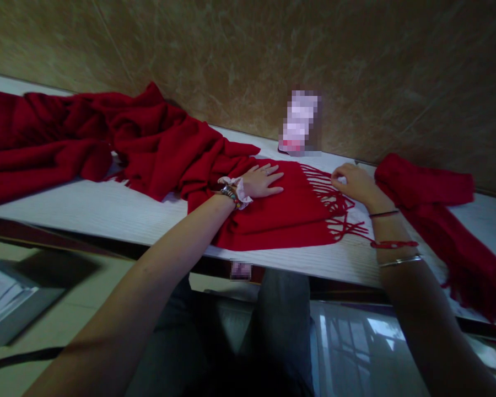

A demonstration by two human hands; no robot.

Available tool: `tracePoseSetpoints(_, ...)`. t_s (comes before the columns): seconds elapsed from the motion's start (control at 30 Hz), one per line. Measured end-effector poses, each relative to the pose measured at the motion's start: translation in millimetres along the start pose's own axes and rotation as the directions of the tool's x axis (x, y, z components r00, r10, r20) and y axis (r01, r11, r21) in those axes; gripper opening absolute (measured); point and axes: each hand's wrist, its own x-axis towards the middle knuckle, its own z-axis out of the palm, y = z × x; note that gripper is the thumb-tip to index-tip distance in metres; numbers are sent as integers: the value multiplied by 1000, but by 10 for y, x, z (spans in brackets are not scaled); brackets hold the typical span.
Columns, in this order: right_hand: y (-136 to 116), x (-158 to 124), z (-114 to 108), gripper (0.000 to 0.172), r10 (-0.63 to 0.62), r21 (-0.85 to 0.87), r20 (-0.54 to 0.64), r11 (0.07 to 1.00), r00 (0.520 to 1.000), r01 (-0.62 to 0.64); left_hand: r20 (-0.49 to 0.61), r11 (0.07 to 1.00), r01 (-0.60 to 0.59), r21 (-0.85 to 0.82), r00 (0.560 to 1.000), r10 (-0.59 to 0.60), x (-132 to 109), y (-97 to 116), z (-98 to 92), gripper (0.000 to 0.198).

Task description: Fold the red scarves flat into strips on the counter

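A red scarf point(273, 215) lies spread on the white table, its fringed end point(339, 204) pointing right. My left hand point(260, 181) rests flat on the cloth with its fingers spread. At the fringe's upper right, my right hand point(353, 182) has its fingers curled together around strands near the far edge; the fingertips are partly hidden. Several fringe strands are separated, while others cross one another lower down. To the left, the rest of the red cloth point(149, 143) is heaped in loose folds.
A phone point(300, 121), blurred out, leans against the marbled wall point(231, 66) behind the table point(149, 218). Another red scarf point(434, 204), folded, lies at the right. A grey box point(20, 303) with papers stands at the lower left.
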Motion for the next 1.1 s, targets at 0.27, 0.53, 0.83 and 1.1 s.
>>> tracePoseSetpoints(0.27, -130, 53, 11, 17, -195, 73, 186, 980, 963, 185, -10, 1000, -3, -3, 1000, 2, -12, -8, 11, 61)
tracePoseSetpoints(0.53, 274, -78, -51, 16, 185, -133, 373, 980, 909, -145, 0, 1000, -6, -11, 1000, 6, 0, -13, 15, 61)
tracePoseSetpoints(0.83, -241, 12, -63, 25, -202, 123, 10, 972, 979, 199, -4, 1000, -8, -10, 1000, 8, 4, -20, 12, 61)
tracePoseSetpoints(1.1, 19, -18, -26, 15, 2, -51, 316, 999, 949, 15, -7, 1000, -8, -6, 1000, 8, 7, -30, 27, 61)
